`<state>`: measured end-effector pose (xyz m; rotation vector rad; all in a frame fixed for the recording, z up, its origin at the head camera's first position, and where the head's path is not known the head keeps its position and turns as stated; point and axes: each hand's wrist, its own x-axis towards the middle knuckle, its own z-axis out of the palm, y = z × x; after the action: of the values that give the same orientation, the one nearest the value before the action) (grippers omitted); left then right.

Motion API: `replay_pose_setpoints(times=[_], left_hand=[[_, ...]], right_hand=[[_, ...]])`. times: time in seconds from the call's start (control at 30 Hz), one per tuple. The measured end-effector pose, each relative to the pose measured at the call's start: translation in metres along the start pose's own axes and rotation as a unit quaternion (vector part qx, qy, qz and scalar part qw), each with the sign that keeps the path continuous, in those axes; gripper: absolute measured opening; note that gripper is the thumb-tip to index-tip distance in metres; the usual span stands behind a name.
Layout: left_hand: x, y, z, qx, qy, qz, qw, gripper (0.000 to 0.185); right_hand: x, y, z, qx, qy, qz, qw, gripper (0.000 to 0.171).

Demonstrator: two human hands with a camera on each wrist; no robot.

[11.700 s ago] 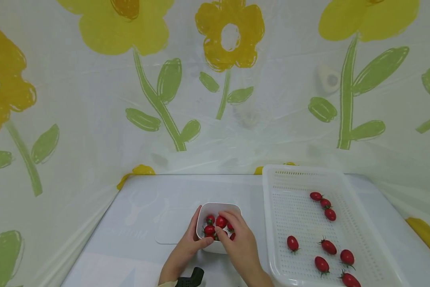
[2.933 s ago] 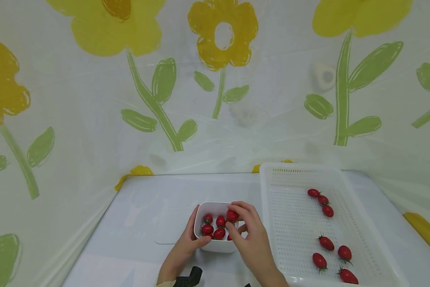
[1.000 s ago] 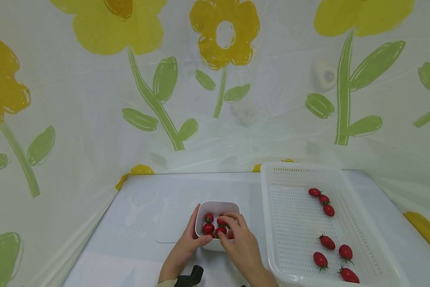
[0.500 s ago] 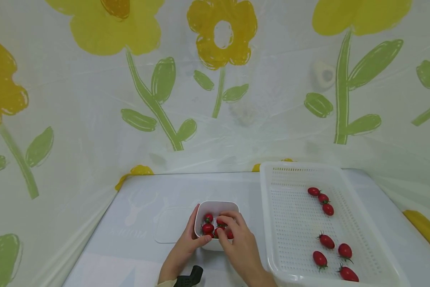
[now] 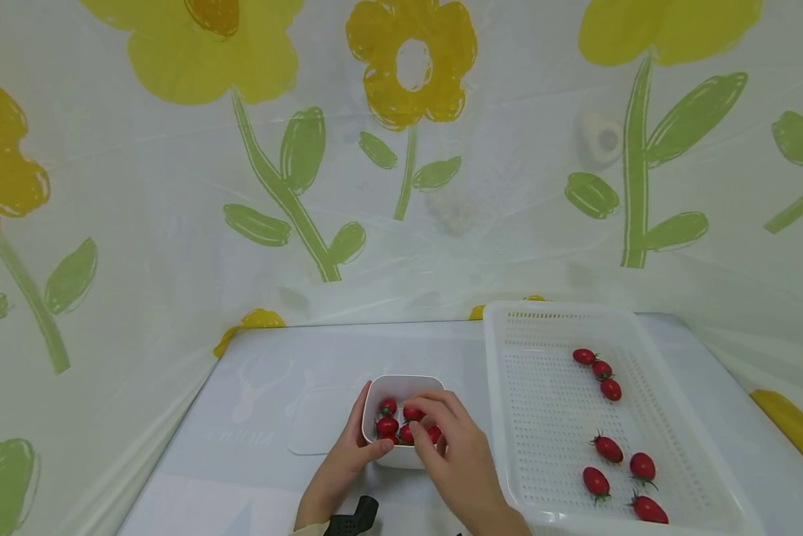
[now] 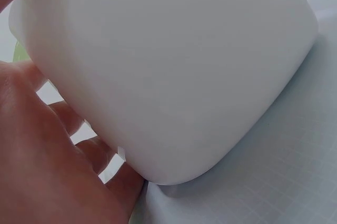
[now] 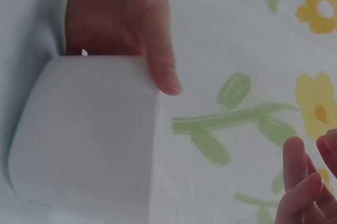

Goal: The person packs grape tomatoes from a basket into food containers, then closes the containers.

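Head view: a white curtain (image 5: 508, 186) printed with yellow flowers and green leaves backs a white counter (image 5: 254, 439). A perforated white basket (image 5: 495, 372) stands along the counter's right edge, holding seven red tomatoes (image 5: 608, 449). Left of it, nearer the counter's front edge, is a white bowl (image 5: 401, 458) containing several more. Of the hands, the left hand (image 5: 345, 455) grips the bowl's left side; the right hand (image 5: 458, 454) is bent over its right side, pinch undetermined

Left wrist view: left fingers are spread along the bowl's wall

Right wrist view: left thumb lies at the bowl's rim; right fingers show curled, partly out of frame
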<state>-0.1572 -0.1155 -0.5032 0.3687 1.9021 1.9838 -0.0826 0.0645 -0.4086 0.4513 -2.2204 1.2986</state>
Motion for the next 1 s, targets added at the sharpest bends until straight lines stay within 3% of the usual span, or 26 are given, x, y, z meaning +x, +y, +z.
replay_pose_setpoints(times=[0.5, 0.8, 1.0], left_hand=[[-0.001, 0.001, -0.001, 0.000, 0.017, -0.010, 0.9998, 0.080], [-0.001, -0.001, 0.000, 0.001, 0.010, -0.009, 0.9999, 0.080], [-0.001, 0.001, 0.000, 0.002, 0.011, -0.004, 0.9999, 0.081]], right_hand=[[0.010, -0.004, -0.037, -0.010, 0.034, 0.030, 0.999, 0.027], [0.010, -0.006, -0.062, 0.047, 0.013, 0.058, 0.997, 0.034], [0.008, -0.005, -0.076, 0.038, -0.009, 0.053, 0.998, 0.036]])
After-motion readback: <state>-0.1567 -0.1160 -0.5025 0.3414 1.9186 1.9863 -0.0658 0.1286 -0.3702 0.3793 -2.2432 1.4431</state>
